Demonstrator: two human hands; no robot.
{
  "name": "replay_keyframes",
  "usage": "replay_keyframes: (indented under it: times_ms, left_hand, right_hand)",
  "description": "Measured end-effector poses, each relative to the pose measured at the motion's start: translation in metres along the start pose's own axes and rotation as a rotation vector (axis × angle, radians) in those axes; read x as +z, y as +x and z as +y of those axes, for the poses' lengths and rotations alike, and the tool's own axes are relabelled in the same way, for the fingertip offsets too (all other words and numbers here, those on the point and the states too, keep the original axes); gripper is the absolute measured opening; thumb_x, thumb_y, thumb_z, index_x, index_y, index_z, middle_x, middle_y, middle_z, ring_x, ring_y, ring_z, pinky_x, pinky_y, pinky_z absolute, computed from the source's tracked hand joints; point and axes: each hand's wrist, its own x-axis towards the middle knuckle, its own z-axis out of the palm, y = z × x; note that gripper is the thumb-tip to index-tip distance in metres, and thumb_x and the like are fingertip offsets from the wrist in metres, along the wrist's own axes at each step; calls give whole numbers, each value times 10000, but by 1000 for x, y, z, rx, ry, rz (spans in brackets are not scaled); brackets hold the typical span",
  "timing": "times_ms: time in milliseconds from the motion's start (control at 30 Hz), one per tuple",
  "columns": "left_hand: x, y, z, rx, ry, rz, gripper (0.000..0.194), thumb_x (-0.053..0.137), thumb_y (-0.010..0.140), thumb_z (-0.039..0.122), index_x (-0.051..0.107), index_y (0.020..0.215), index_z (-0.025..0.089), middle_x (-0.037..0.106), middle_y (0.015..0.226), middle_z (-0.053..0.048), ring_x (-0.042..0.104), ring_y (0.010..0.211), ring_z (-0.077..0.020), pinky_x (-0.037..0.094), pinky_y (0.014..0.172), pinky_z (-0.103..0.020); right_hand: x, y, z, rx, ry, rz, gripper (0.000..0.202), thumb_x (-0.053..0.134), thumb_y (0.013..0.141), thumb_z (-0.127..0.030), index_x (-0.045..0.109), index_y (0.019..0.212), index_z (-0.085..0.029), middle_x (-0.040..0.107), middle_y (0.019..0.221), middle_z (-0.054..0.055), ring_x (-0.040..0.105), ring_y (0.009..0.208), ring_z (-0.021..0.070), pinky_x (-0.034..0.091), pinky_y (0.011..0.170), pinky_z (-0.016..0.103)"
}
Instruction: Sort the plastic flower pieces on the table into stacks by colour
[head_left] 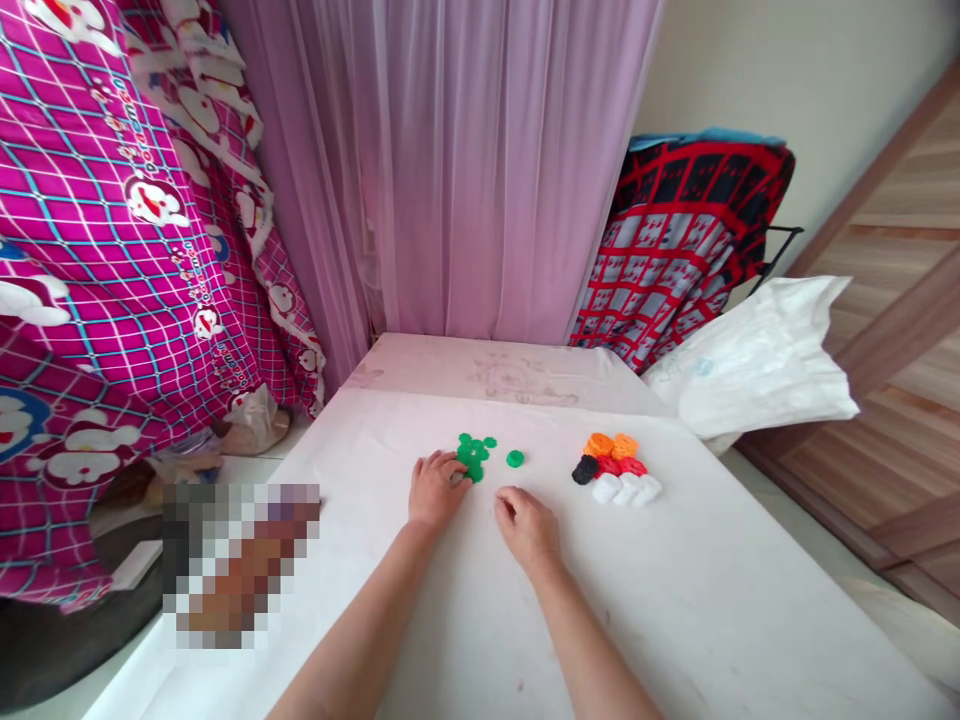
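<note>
Several small green discs with wavy edges [472,456] lie close together on the white-covered table. My left hand [435,490] rests at their left edge, its fingers bent and apart, with the fingertips touching the lower discs. A single green disc [515,459] lies on its own to the right of the group. Just below it, my right hand [529,525] is closed, thumb and fingers curled together above the cloth. Whatever it may hold is hidden by the fingers.
Right of my hands sit orange discs [611,445], red discs [619,466], a black piece [585,469] and white discs [627,489], piled close together. A white bag [757,360] stands by the table's right edge. A blurred-out object [247,570] lies on the left edge. Purple curtains [480,170] hang behind.
</note>
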Motion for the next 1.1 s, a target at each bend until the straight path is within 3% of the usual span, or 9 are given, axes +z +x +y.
replay_keyframes:
  times_ms: [100,167,233,400,700,867,1100]
  left_hand:
    - [8,7,-3,32,-119,7,198,656,761,232,715,946,273,661,1263,-26,485,1294,-268,214,1151,-520]
    - [10,8,-15,39,-302,56,235,612,777,239,702,993,263,678,1229,-35,564,1197,-235,302,1122,-474]
    - [8,6,-32,-38,-561,159,263,542,817,283,683,1033,231,676,1226,-64,612,1120,-204,435,1020,-396]
    - [-9,1,-69,-226,-809,410,329,590,779,402,668,1030,205,704,1118,-79,640,1040,-196,476,958,-362]
    - [-18,-3,-57,-210,-712,339,410,591,766,498,665,1043,205,716,1035,-78,662,920,-193,515,833,-338]
    - [-19,-4,-55,-218,-732,323,425,584,756,493,653,1057,201,713,1056,-85,663,966,-202,507,867,-347]
    - [-20,-5,-54,-217,-718,313,440,586,755,501,654,1060,192,717,1062,-92,666,948,-202,511,860,-352]
  right_hand:
    - [1,2,-1,29,2,-3,203,491,872,-220,681,939,-240,716,879,7,652,788,148,402,682,232]
    - [1,6,-3,67,-6,-8,227,505,868,-226,673,1018,-249,712,934,8,655,816,146,418,702,230]
    - [1,12,-9,103,-29,-27,274,523,871,-254,650,1113,-258,704,979,11,656,836,145,430,718,232]
    - [4,34,-29,156,-129,-108,356,572,867,-372,609,1201,-252,684,1045,44,659,872,167,440,713,254]
    - [7,42,-35,219,-91,-101,181,606,849,-332,669,1005,-265,706,910,6,649,770,145,375,628,241]
    - [4,44,-33,268,-36,-129,149,640,817,-365,656,921,-260,688,796,-21,639,752,146,357,612,238]
    - [3,43,-29,225,-14,-143,172,640,819,-357,656,953,-251,681,828,-13,630,774,150,368,645,239]
